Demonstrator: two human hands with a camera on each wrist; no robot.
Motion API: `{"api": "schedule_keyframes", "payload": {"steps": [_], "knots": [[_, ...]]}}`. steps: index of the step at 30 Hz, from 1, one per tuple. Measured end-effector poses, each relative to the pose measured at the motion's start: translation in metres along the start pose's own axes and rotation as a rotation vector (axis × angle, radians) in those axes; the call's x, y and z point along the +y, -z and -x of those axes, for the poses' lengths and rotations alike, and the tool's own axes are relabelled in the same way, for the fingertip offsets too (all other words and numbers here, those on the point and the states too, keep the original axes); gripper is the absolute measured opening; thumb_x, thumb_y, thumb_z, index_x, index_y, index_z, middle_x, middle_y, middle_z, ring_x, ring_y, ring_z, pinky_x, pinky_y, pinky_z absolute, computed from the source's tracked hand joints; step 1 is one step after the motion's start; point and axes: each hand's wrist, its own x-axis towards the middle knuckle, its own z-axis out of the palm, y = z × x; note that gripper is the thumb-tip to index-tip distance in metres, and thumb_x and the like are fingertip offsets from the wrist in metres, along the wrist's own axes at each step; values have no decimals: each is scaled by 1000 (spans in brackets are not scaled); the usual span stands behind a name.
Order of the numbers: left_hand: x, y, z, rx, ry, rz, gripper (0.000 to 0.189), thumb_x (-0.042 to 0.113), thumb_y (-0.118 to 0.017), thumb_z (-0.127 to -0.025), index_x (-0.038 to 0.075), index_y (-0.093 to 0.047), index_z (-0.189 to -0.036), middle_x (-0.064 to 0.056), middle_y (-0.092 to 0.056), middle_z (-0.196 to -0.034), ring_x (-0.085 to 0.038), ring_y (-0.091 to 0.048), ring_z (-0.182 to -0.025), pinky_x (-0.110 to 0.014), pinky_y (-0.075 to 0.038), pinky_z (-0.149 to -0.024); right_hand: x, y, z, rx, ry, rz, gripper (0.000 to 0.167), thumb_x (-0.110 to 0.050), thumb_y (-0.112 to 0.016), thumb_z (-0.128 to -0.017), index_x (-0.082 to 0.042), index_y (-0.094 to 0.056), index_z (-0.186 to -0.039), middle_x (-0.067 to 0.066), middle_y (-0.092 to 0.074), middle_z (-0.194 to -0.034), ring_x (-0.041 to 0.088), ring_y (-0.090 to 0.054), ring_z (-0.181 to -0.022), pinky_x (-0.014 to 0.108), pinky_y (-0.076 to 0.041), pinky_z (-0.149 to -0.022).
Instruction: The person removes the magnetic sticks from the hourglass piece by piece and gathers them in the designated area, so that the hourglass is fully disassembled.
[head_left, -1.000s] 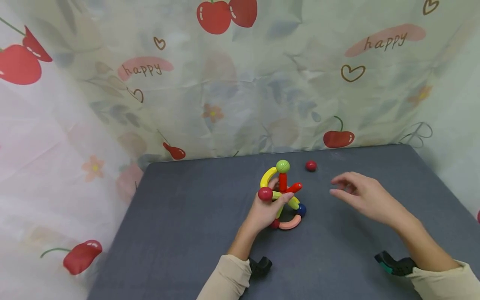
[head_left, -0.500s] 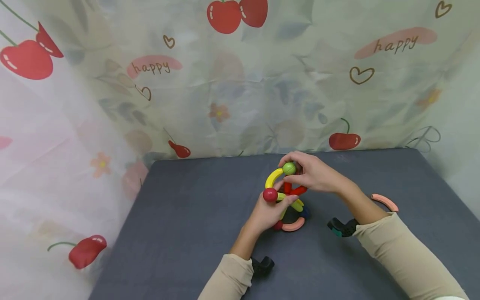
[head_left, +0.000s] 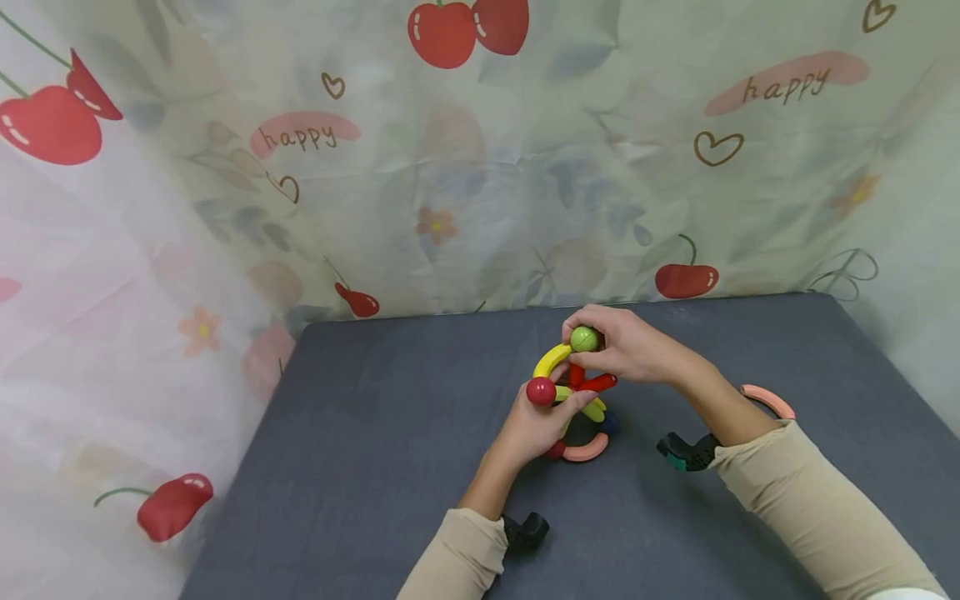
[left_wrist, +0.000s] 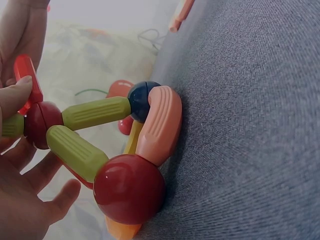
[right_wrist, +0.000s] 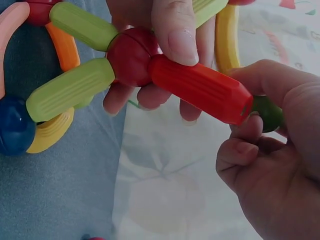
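Note:
In the head view, my left hand [head_left: 531,427] grips the middle of a building toy of magnetic sticks and balls. My left thumb lies by its central red ball [right_wrist: 134,56], from which green sticks [left_wrist: 97,113] and a red stick [right_wrist: 200,90] stick out. Higher up, my right hand [head_left: 633,343] pinches a green ball [head_left: 584,339] at the end of a yellow curved stick [head_left: 552,360]. Another red ball [head_left: 541,392] sits by my left fingers. The base, with a blue ball [left_wrist: 142,101] and a pink curved stick [left_wrist: 162,125], stands on the table.
A loose pink curved stick [head_left: 768,400] lies on the dark grey table [head_left: 360,467], beyond my right forearm. Patterned cloth [head_left: 480,200] hangs behind the table's back edge. Each wrist wears a black device [head_left: 686,452].
My right hand has come left from beside the toy and taken hold of the green ball. The ball and its yellow curved stick have since tipped slightly right. My left hand keeps its grip.

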Motion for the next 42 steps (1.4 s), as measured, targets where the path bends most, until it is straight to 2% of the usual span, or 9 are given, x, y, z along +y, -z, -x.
{"api": "schedule_keyframes", "payload": {"steps": [5,10,12,19,25,29,32,35,42], "knots": [[-1,1,0,2,28,2,52,45,-67,-98,38,-51,-146,-1,-46,-57,-14,-41,-47,-23,-36,-50,-1,2,3,27,-17,-20,19,-15,-73,-95,-16,-67,-113,4,-61,-107,18,-58,-85,26,-53,-74],[0,0,-1,-17,108,61,61,51,-66,-96,29,-50,-150,-3,-74,-85,-17,-62,-75,-23,-46,-66,13,20,9,173,-125,-11,37,-20,-71,-97,-13,-66,-133,13,-52,-114,24,-49,-89,30,-48,-71],[0,0,-1,-10,116,60,62,51,-66,-96,27,-50,-150,-3,-77,-106,-18,-65,-90,-24,-48,-76,30,28,11,233,-189,73,45,-18,-70,-97,-7,-61,-139,19,-52,-119,28,-49,-95,34,-48,-74],[-1,0,2,-12,141,69,65,48,-67,-96,30,-44,-154,-5,-77,-104,-25,-67,-84,-24,-47,-75,125,29,25,230,-519,130,55,-23,-66,-99,8,-46,-140,34,-53,-136,49,-54,-123,59,-48,-95],[-1,1,1,-9,100,84,48,45,-69,-96,25,-62,-139,-7,-79,-102,-16,-67,-89,-22,-47,-80,169,19,33,189,-539,205,53,-23,-66,-99,8,-53,-140,37,-55,-133,51,-51,-123,64,-42,-103],[1,3,1,-5,117,72,57,45,-68,-96,29,-53,-148,-3,-77,-111,-23,-70,-93,-23,-50,-82,150,20,28,243,-510,216,58,-26,-65,-100,9,-48,-143,37,-48,-136,50,-49,-122,65,-41,-101],[2,5,2,-1,133,65,64,46,-68,-96,32,-44,-154,-1,-74,-120,-24,-71,-95,-24,-52,-86,109,24,17,284,-399,181,51,-28,-63,-102,5,-54,-139,31,-53,-133,46,-55,-117,62,-46,-96],[2,6,1,-2,122,62,62,46,-68,-96,31,-46,-153,-1,-74,-121,-24,-71,-95,-25,-52,-86,57,24,4,211,-235,117,37,-28,-62,-103,-3,-65,-130,20,-65,-124,36,-63,-107,55,-52,-91],[0,2,1,-19,44,47,49,43,-67,-98,35,-54,-145,-9,-58,-65,-18,-48,-51,-24,-40,-52,-9,7,-6,-16,-69,104,23,-28,-67,-100,-19,-76,-119,-2,-75,-112,17,-59,-100,36,-47,-84]]}}
